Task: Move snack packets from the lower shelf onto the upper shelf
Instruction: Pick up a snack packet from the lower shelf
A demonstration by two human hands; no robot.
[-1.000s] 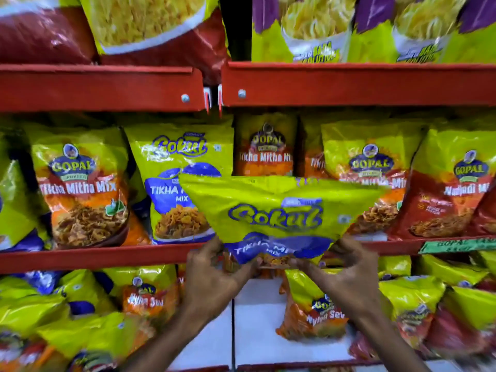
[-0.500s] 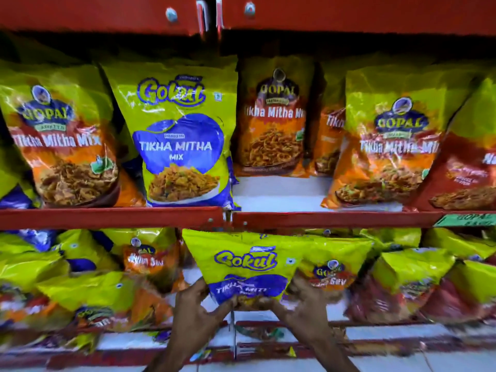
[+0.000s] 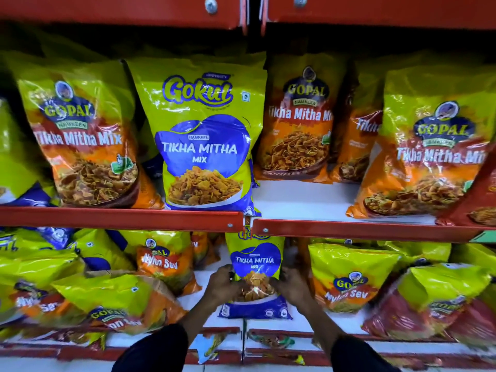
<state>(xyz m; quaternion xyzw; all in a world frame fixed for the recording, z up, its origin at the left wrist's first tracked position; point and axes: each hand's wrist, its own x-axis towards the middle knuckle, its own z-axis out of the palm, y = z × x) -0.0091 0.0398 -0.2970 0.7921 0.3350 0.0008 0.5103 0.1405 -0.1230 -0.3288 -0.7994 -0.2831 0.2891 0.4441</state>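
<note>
While it stands upright on the lower shelf (image 3: 268, 322), the packet (image 3: 257, 267) shows a yellow-green top, a blue patch reading "Tikha Mitha Mix" and a clear window of orange snack above a blue base. Its top edge is hidden behind the red lip of the upper shelf (image 3: 349, 229), so only part of the brand name shows.

The left hand (image 3: 222, 284) curls around the packet's left side at the window, fingers bent and pressing the film. The right hand (image 3: 291, 287) does the same on the other side, so the packet is pinched between both.

Outward from the left hand lie tumbled Nylon Sev bags (image 3: 161, 261); just beyond the right hand stands another Sev bag (image 3: 349, 280). Bare white shelf shows on either side of the packet's base.

Above the hands, the upper shelf has an open white stretch (image 3: 300, 200), bounded by a tall Gokul bag (image 3: 204, 138) above the left hand and Gopal bags (image 3: 429, 146) above and beyond the right.
</note>
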